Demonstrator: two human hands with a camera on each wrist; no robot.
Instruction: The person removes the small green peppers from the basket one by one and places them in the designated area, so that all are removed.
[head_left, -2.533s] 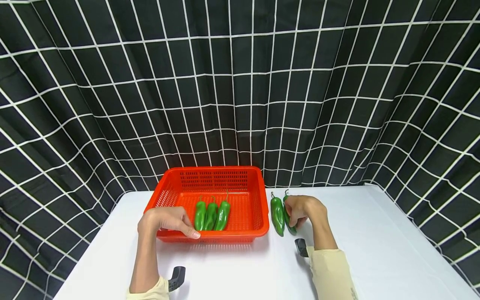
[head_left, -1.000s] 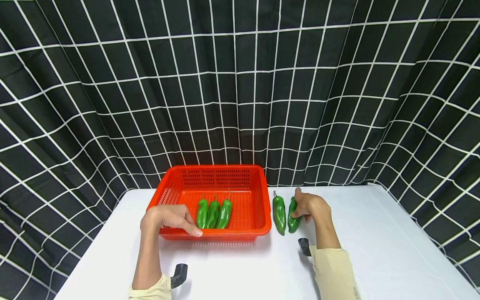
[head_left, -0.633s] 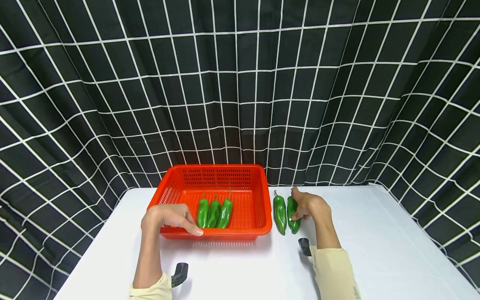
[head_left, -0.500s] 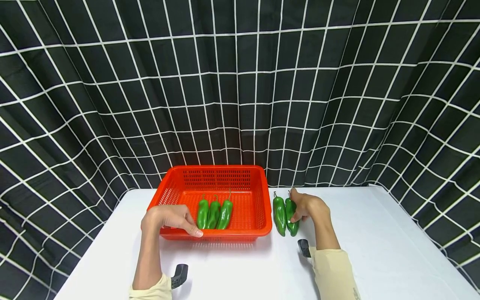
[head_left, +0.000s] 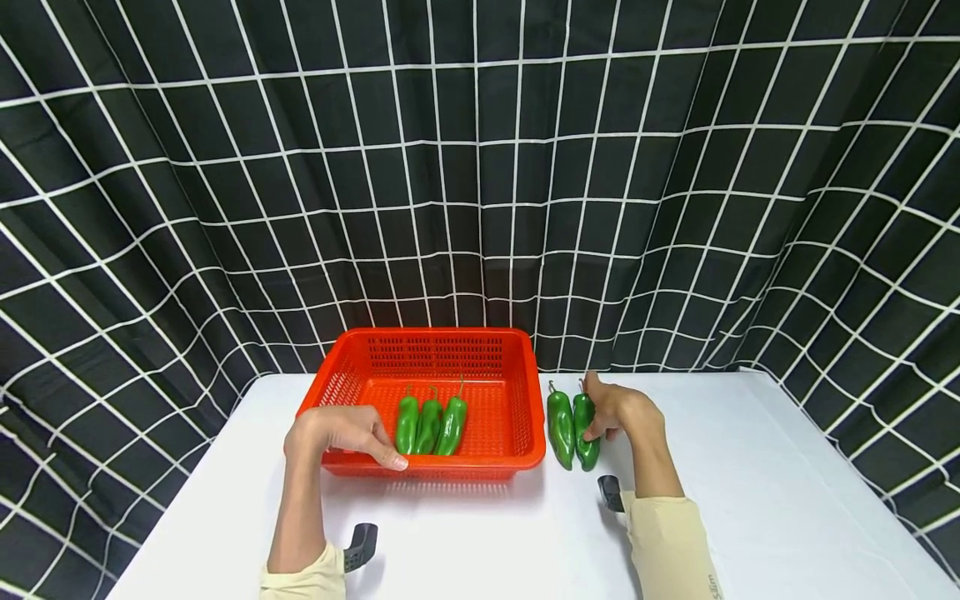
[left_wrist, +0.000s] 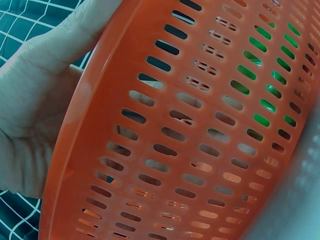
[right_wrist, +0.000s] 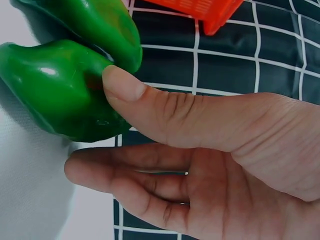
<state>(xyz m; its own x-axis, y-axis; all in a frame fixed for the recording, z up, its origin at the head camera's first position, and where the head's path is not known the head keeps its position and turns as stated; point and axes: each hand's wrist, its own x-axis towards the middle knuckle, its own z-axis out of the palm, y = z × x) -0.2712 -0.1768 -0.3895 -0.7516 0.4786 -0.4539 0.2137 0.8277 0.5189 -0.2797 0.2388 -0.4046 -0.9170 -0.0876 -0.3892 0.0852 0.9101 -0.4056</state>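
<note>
My left hand [head_left: 348, 432] holds the near left rim of a red plastic basket [head_left: 487, 463], thumb along the rim and the other fingers hidden behind the wall. Inside the basket, three long green peppers [head_left: 452, 427] lie side by side, stems away from me. To the basket's right, two more green peppers lie on the table, the left one [head_left: 559, 427] close beside the right one [head_left: 583, 417]. My right hand [head_left: 622, 410] touches the right pepper with its thumb. In the right wrist view the thumb tip presses the pepper's side, while other fingers extend below it, apart from the thumb.
A white table [head_left: 472, 550] lies under everything. Dark curtains [head_left: 480, 183] with a white grid stand behind it and at both sides. A black wrist device [head_left: 362, 546] shows at the left sleeve, another [head_left: 611, 493] at the right.
My right hand has moved from the near end of the right pepper toward its stem end. That pepper has turned to lie nearly parallel to its neighbour. The left hand stays on the basket.
</note>
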